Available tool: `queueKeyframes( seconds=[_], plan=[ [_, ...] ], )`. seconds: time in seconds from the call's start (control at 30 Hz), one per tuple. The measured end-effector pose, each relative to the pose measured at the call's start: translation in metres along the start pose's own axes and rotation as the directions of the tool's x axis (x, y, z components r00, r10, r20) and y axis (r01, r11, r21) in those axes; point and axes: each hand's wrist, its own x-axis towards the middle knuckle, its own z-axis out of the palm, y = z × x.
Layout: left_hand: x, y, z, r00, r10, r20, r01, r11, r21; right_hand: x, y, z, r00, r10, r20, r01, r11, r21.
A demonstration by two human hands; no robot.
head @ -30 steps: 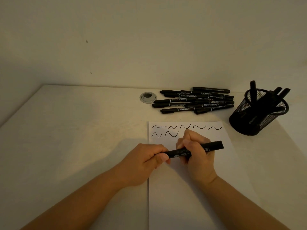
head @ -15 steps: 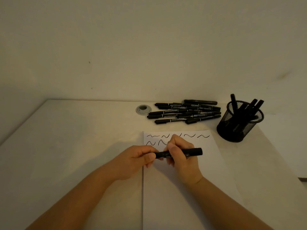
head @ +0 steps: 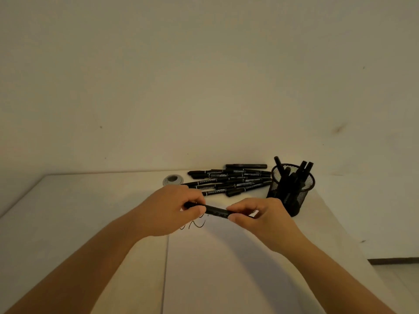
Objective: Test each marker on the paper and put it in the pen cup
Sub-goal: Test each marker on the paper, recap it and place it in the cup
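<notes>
markers (head: 303,169) upright in pen cup (head: 291,191)

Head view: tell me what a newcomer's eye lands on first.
The two hands at centre: the left hand and right hand each pinch an end of one black marker above the paper. Behind lies a pile of black markers, and to its right a mesh pen cup holds several more.
</notes>
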Motion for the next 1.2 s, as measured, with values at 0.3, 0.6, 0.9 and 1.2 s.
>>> queueKeyframes(
  seconds=[0.3,0.6,0.9,1.2],
  plan=[
    [0.069,0.052,-0.01,0.951,0.19,-0.244,-0.135,0.965,0.226,0.026,-0.009,-0.04,0.879,-0.421,-0.223,0.198,0.749,-0.632],
    [0.16,0.005,0.021,0.957,-0.192,-0.219,0.194,0.981,-0.011,0.044,0.02,-0.087,0.826,0.031,-0.563,-0.037,0.999,0.001],
    [0.201,-0.039,0.073,0.966,-0.241,-0.09,0.255,0.948,0.19,0.041,0.053,-0.084,0.823,0.153,-0.547,-0.138,0.988,0.068],
    [0.212,-0.054,0.09,0.977,-0.174,-0.127,0.209,0.903,0.376,0.043,0.063,-0.078,0.892,0.077,-0.445,-0.194,0.955,-0.223]
  ],
)
